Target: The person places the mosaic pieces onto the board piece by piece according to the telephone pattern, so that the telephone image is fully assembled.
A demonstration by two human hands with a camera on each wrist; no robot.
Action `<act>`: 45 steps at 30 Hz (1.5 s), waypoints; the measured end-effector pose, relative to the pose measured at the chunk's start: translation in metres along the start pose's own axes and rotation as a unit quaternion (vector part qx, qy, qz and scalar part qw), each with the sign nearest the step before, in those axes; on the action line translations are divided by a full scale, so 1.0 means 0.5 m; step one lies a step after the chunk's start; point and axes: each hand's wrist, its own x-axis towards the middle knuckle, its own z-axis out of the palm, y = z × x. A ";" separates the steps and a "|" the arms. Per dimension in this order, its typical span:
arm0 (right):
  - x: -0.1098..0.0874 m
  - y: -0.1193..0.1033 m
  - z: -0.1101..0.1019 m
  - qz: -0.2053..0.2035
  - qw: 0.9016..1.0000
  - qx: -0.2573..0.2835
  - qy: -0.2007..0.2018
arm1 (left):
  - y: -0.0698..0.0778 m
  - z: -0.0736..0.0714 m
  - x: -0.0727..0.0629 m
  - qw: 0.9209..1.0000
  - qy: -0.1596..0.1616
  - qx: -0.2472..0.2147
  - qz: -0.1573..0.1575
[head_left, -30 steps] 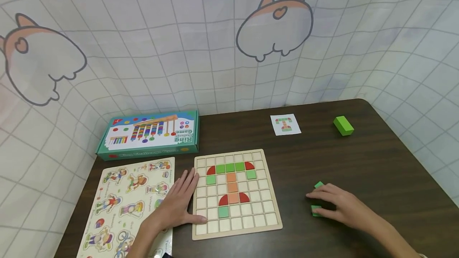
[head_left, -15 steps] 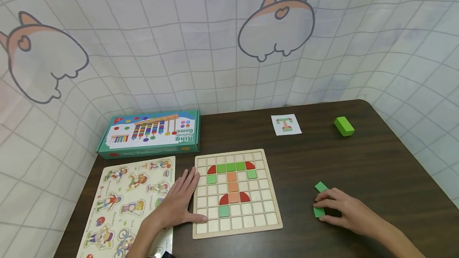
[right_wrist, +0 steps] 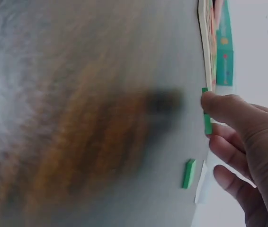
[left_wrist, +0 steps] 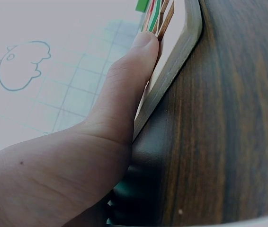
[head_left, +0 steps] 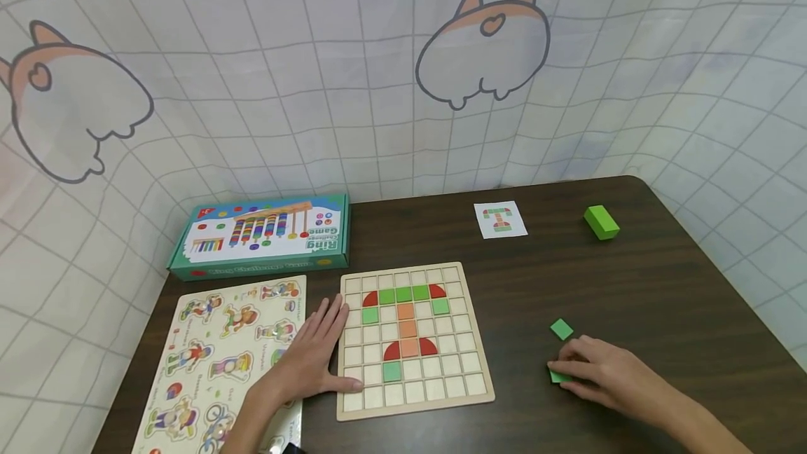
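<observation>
My left hand [head_left: 307,361] lies with straight fingers along the left edge of a wooden grid board [head_left: 452,364], its thumb resting on the lower left corner. Set into the board are green and orange square tiles and red quarter-round pieces, such as the lowest green square [head_left: 392,371]. Right of the board, my right hand [head_left: 608,377] pinches a green square tile [right_wrist: 208,125] between thumb and fingers, low by the table. A second green tile [head_left: 561,329] lies flat just beyond the fingertips.
At the back, a printed pattern card [head_left: 501,220] lies left of a light-green block [head_left: 602,222]. On the left are a picture puzzle board [head_left: 217,335] and, behind it, a teal game box [head_left: 261,237]. A tiled-print curtain [head_left: 378,132] stands behind the table.
My right hand shifts slightly toward me and its fingers close on the nearer green tile. The farther tile comes fully into sight. My left hand stays where it was.
</observation>
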 end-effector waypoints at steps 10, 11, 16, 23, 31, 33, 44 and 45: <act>0.108 -0.036 0.017 -0.089 0.994 -0.006 0.058 | -0.001 -0.004 0.002 1.000 0.005 0.013 0.011; 0.126 -0.042 0.022 -0.091 0.994 0.001 0.053 | 0.000 -0.005 0.002 1.000 0.006 0.012 0.011; 0.209 -0.079 0.057 -0.084 0.996 0.018 0.001 | 0.001 -0.005 0.005 1.000 -0.001 0.010 0.015; 0.295 -0.126 0.098 -0.098 0.995 -0.001 -0.015 | 0.003 -0.005 0.007 1.000 0.001 0.008 0.013; 0.329 -0.149 0.136 -0.120 0.992 -0.011 -0.038 | 0.001 -0.001 0.002 1.000 0.004 0.009 0.009; 0.332 -0.149 0.145 -0.126 0.991 -0.016 -0.045 | 0.000 0.001 0.002 1.000 0.002 0.006 0.004; 0.336 -0.152 0.166 -0.114 0.990 -0.003 -0.085 | -0.001 0.000 -0.002 1.000 0.004 0.008 0.004; 0.336 -0.153 0.167 -0.113 0.990 -0.002 -0.088 | -0.001 0.000 -0.002 1.000 0.004 0.010 0.004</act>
